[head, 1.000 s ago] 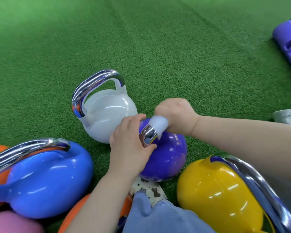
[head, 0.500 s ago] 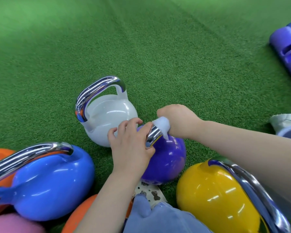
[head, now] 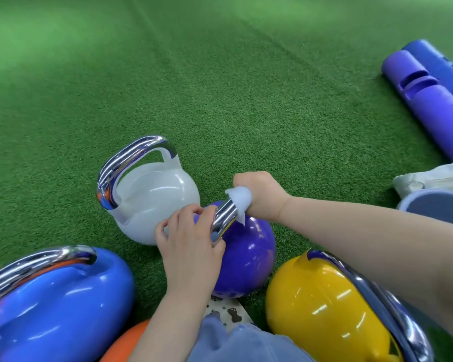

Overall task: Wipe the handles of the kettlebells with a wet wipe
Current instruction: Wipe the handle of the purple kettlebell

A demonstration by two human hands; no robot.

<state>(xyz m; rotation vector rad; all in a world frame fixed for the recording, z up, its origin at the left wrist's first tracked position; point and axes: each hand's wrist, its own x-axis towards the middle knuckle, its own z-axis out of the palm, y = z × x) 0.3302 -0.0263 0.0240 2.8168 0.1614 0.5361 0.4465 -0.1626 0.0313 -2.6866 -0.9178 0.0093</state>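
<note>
A purple kettlebell (head: 246,254) stands on the green turf in front of me, its chrome handle (head: 224,216) running between my hands. My left hand (head: 187,241) grips the near end of that handle. My right hand (head: 259,193) holds a white wet wipe (head: 239,198) wrapped round the far end of the handle. Just behind stands a white kettlebell (head: 152,202) with a chrome handle (head: 126,165). A blue kettlebell (head: 60,304) sits at the lower left and a yellow kettlebell (head: 317,309) at the lower right.
Orange kettlebells (head: 120,346) peek out at the bottom left. Purple and blue foam rollers (head: 429,100) lie at the far right, with a white bag (head: 429,178) and a pale blue tub (head: 439,207) below them. Open turf (head: 194,74) stretches ahead.
My right hand with the wipe has slid along the purple kettlebell's handle away from my left hand, baring more chrome. My left hand keeps its grip.
</note>
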